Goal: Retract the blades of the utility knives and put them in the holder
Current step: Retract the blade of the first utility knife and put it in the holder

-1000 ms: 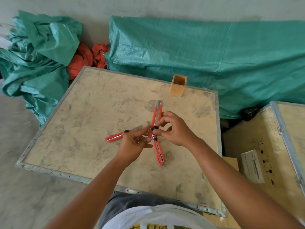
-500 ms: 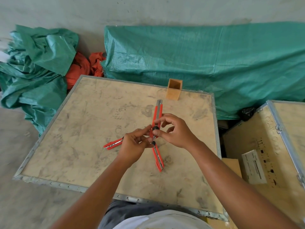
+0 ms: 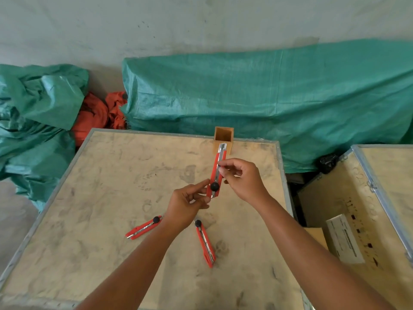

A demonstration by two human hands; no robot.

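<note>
I've lifted one utility knife (image 3: 216, 173) off the surface (image 3: 107, 193); both hands' grip is pinched on it, left hand (image 3: 186, 205) low, right hand (image 3: 242, 179) mid-body, tip toward the holder (image 3: 223, 139). Two knives (image 3: 143, 227) (image 3: 204, 242) remain lying below.

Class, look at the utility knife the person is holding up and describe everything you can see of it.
The held utility knife has a red, plastic-looking body with a silvery metal track along its middle and a round black knob low on it. It is lifted above the wooden board, its long axis pointing away toward the wooden holder. The left hand pinches its near end beside the knob; the right hand grips it farther up. Metal shows at the far tip; whether any blade sticks out cannot be told.
</note>
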